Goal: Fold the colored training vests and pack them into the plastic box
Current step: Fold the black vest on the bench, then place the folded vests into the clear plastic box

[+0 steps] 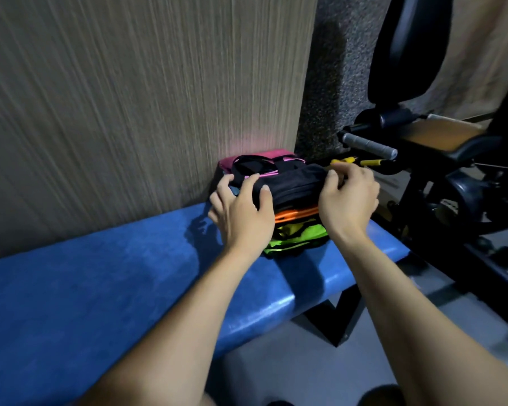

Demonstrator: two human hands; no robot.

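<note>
A stack of folded vests stands at the far right end of the blue bench (106, 276), against the wall. A black vest with pink trim (291, 183) tops it, over an orange one (296, 215) and a neon green one (299, 235). A pink vest (264, 155) shows at the back. My left hand (241, 209) grips the left side of the stack, thumb on the black vest. Over the stack's right side curls my right hand (349, 197), fingers on the black vest. No plastic box is in view.
A wood-grain wall panel (129, 98) rises right behind the bench. To the right stands a black gym machine (440, 177) with a grey handle (370, 146) and yellow-tipped parts close to my right hand. Grey floor (276, 361) lies below the bench.
</note>
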